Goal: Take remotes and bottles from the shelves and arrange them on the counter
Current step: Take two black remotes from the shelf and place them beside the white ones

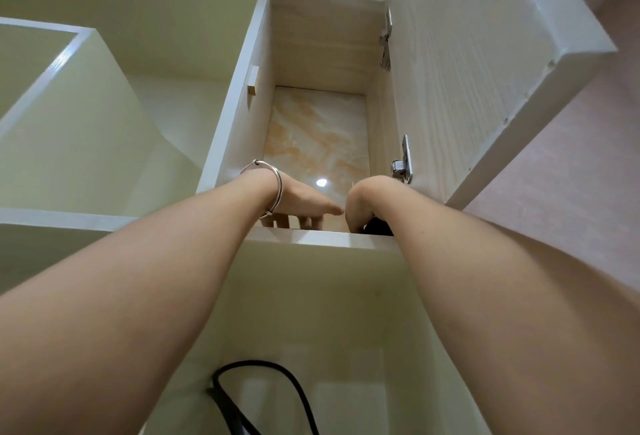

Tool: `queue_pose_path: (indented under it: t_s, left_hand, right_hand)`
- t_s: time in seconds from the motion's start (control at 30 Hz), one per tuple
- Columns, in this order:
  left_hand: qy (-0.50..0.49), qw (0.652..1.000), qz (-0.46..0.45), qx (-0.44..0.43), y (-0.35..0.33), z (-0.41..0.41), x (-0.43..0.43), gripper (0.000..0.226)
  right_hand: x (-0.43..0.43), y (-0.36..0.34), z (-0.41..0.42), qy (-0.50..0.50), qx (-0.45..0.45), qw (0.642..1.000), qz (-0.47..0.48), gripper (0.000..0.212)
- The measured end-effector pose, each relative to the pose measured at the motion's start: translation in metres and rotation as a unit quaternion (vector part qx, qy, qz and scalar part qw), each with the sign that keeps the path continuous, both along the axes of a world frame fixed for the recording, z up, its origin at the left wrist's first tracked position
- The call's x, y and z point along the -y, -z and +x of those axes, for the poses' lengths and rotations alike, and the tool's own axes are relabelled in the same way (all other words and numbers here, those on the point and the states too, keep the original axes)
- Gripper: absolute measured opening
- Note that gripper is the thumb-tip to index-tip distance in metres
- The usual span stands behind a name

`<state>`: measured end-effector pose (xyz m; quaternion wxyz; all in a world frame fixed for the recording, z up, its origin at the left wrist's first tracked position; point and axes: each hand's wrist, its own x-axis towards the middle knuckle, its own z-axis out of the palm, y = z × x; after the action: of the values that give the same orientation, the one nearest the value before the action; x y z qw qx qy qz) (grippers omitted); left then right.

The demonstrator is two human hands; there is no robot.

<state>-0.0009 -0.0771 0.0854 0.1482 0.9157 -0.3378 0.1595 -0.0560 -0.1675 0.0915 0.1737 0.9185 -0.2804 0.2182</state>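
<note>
Inside the open cabinet [239,116] by a pink wall [571,175], the left hand [301,200] is held spread; a dark object [377,227] is clasped in the right hand [360,199] grip.

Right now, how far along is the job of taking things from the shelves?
Done: the cabinet door stands open. In hand: past the shelf edge, the right hand curls round a dark object, too hidden to identify; the left hand reaches in with straight fingers, holding nothing visible. Left: lifting it out and arranging everything; the counter is out of view.
</note>
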Motion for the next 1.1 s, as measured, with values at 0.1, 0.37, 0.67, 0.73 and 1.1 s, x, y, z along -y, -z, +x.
queue_pose_path:
  t_s: [0.1, 0.37, 0.67, 0.73, 1.1]
  left_hand:
    - [-0.096, 0.988, 0.107, 0.047, -0.004, 0.0, -0.003, 0.045]
    - [-0.152, 0.972, 0.137, 0.116, -0.002, 0.024, 0.002, 0.026]
    - [-0.061, 0.921, -0.228, 0.311, 0.007, -0.007, -0.025, 0.048]
    - [-0.021, 0.9, -0.304, 0.312, 0.01, -0.017, -0.041, 0.042]
    - [-0.02, 0.855, -0.476, 0.204, 0.114, -0.059, -0.194, 0.018]
  right_hand:
    - [0.001, 0.002, 0.001, 0.008, -0.027, 1.0, 0.009, 0.037]
    - [0.009, -0.002, 0.009, -0.02, 0.011, 1.0, 0.014, 0.037]
    - [0.012, 0.009, 0.013, -0.163, 0.323, 0.922, 0.136, 0.026]
    - [0.006, 0.01, 0.011, -0.235, 0.433, 0.852, 0.178, 0.054]
    - [-0.077, 0.08, -0.018, -0.536, 0.375, 0.648, 0.392, 0.034]
